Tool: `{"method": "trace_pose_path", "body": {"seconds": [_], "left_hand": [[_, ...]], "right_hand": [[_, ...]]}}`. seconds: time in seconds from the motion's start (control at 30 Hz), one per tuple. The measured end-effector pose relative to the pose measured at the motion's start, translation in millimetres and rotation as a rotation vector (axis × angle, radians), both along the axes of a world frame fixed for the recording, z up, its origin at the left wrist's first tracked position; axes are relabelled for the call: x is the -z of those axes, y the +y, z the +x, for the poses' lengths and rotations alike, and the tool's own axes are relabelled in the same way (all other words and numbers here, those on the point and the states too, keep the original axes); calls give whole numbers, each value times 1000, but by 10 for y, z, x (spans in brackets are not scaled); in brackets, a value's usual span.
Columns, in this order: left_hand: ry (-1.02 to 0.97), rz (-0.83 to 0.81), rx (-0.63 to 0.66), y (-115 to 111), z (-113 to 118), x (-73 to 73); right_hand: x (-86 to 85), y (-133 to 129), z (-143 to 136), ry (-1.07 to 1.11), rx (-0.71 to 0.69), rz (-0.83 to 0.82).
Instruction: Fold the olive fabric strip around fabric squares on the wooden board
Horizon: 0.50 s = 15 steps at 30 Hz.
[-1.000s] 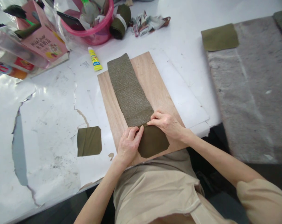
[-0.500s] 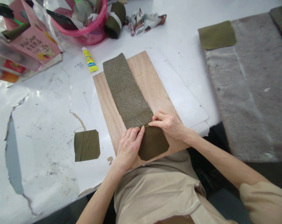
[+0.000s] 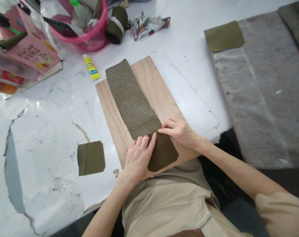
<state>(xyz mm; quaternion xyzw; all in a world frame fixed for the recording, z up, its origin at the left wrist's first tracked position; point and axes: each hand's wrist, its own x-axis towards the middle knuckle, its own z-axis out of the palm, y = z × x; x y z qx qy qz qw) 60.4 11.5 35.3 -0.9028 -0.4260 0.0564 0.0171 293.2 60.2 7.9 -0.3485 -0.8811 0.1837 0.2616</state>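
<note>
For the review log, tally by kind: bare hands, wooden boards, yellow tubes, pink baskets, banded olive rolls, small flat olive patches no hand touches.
Hands: 2 (left hand, right hand)
Wooden board: 1
Yellow tube: 1
Pink basket: 1
Banded roll: 1
Patches: 2 (left patch, right patch)
Total: 8

Bright, diffuse, cool light washes the white paper-covered table (image 3: 179, 65), its source out of view, with glare at the far left. Shadows are soft; the space under the table is dim. The speckled grey-green fabric strip (image 3: 133, 98) looks fairly clear, while lettering on the pink printed box (image 3: 32, 49) blurs slightly.
</note>
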Motion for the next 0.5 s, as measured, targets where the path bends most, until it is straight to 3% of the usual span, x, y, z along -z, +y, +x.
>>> {"method": "trace_pose_path", "body": {"seconds": [0.33, 0.5], "left_hand": [[46, -52, 4, 86, 98, -103], [52, -30, -20, 93, 146, -123]], "right_hand": [[-47, -25, 9, -68, 10, 55], [-5, -47, 80, 11, 101, -32]]}}
